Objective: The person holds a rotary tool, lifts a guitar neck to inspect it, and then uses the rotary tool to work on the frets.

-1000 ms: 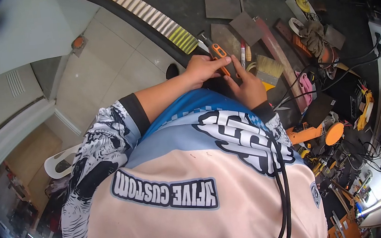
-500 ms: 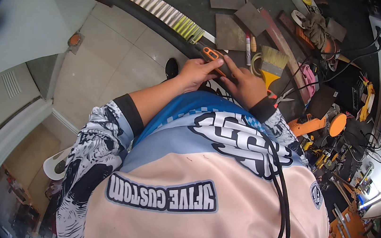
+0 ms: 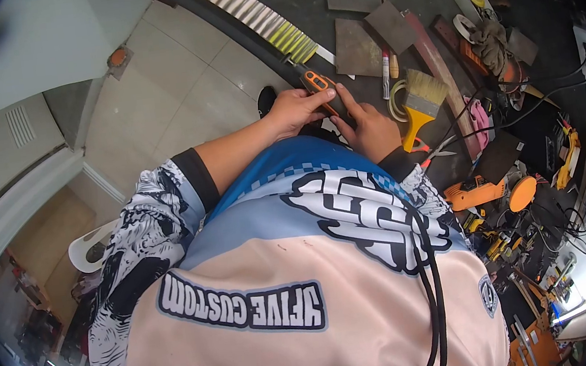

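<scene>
A black tool with orange trim lies between my hands at the table's near edge, its tip pointing up and left towards a corrugated strip with a yellow-green end. My left hand is wrapped round the tool, thumb on top. From the other side, my right hand rests its index finger and thumb against the tool's lower end. Just right of my right hand lie a wide brush with a yellow handle, a roll of tape and a marker.
Metal plates lie beyond my hands, beside a long reddish bar. Farther right are a grey glove, black cables, scissors and an orange power tool. Tiled floor shows at left.
The view has shifted slightly, so the table things appear a little to the right. Both hands keep nearly the same pose on the tool.
</scene>
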{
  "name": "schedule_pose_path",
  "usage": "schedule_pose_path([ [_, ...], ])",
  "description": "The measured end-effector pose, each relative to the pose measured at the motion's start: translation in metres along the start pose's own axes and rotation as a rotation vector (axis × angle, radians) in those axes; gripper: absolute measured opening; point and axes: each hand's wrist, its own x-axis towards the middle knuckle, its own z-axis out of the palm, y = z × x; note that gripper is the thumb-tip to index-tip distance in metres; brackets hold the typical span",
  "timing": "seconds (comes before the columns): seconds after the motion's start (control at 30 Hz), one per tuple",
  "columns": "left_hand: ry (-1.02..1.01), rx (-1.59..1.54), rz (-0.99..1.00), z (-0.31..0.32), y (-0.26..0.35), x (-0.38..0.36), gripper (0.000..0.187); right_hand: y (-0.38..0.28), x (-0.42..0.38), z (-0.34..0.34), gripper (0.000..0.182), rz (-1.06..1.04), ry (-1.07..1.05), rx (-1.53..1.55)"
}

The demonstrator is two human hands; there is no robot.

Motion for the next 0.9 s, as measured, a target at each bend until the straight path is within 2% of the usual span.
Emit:
schedule_pose_path([
  [0.77,0.047,0.023,0.005,0.0077,0.0068,0.0014,0.036,0.0068,0.0060,-0.0009,0.071,0.007,0.013,0.046],
  [0.9,0.039,0.021,-0.005,0.0082,0.0072,0.0075,0.036,0.0070,0.0090,-0.0076,0.070,0.025,-0.041,0.010],
])
